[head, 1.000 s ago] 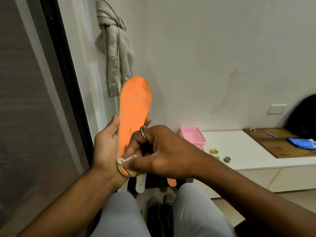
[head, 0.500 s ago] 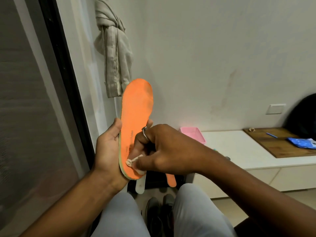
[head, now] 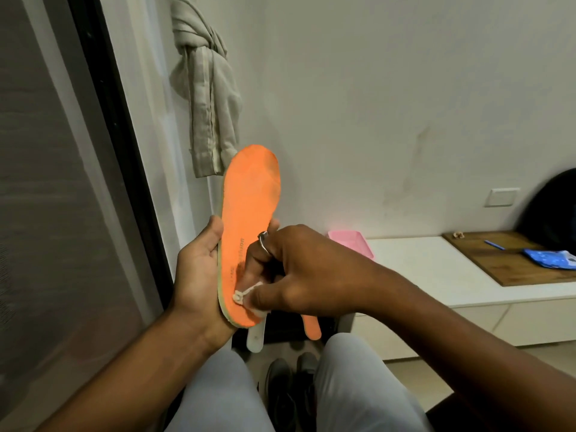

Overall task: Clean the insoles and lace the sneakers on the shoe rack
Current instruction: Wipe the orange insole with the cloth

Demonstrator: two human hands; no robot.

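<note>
An orange insole (head: 252, 194) stands upright in front of me, toe end up. My left hand (head: 196, 272) grips it from behind around its lower half. My right hand (head: 296, 272) pinches a small whitish wad of wipe (head: 241, 296) and presses it against the heel part of the insole. Below the hands, a white insole (head: 256, 336) and a second orange insole (head: 311, 327) stick out partly from behind. Dark sneakers (head: 291, 391) sit on the floor between my knees.
A knotted beige curtain (head: 208, 98) hangs at the upper left beside a dark glass door (head: 46, 213). To the right is a low white cabinet (head: 430, 275) with a pink tray (head: 352, 243), a wooden board (head: 511, 260) and a blue packet (head: 550, 258).
The insole has tilted and dropped slightly in view. My right hand with the wipe has shifted a little up the heel area, rubbing.
</note>
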